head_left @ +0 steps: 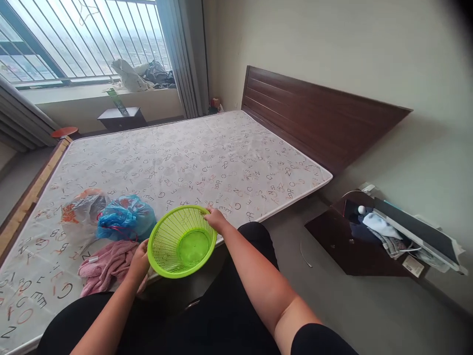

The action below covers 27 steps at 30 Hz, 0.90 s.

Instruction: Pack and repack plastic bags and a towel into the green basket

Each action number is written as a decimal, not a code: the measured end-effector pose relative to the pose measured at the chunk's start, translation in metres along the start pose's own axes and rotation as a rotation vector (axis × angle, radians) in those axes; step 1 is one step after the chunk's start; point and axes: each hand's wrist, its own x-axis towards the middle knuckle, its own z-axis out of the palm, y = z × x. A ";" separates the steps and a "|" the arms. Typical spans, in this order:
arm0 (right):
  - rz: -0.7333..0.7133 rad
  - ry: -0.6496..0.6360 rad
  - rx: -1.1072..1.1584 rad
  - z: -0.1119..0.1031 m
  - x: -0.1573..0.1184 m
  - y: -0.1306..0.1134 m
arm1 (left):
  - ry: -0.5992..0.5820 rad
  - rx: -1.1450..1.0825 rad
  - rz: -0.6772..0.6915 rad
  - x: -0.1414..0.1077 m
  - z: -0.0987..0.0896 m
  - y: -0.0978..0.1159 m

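Observation:
A round lime-green plastic basket [194, 248] with slatted sides is held tilted above my lap, its open top facing me and nothing in it. My left hand [141, 259] grips its left rim. On the right, my right hand [215, 219] is closed on the upper right rim. Beside my left hand a crumpled pink cloth [107, 266] lies on the mattress [195, 162]. Just behind the cloth sit a blue plastic bag [127, 217] and a clear bag with orange print [83, 212].
A dark wooden headboard [314, 113] stands behind the mattress. At right is a dark nightstand [354, 246] with cloths and a white-framed item on it. A small table [120, 118], an orange stool [64, 132] and a barred window are at the far left.

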 end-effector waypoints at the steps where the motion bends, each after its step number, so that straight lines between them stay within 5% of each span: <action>1: -0.014 0.017 -0.023 -0.001 0.002 -0.001 | 0.020 0.083 0.076 0.010 -0.004 0.004; 6: -0.037 0.093 -0.070 0.002 0.014 -0.005 | 0.237 0.592 0.353 0.061 -0.021 0.025; 10: -0.041 0.116 -0.070 0.010 0.021 -0.006 | 0.444 0.834 0.292 0.078 -0.040 0.027; 16: 0.005 0.120 -0.056 0.012 0.027 -0.004 | 0.319 1.014 0.140 0.093 -0.072 0.010; 20: -0.008 0.121 -0.060 0.009 0.030 -0.004 | 0.291 0.980 0.162 0.102 -0.076 0.011; 27: -0.097 0.294 0.009 -0.006 0.036 -0.007 | 0.573 0.505 0.208 0.082 -0.050 0.039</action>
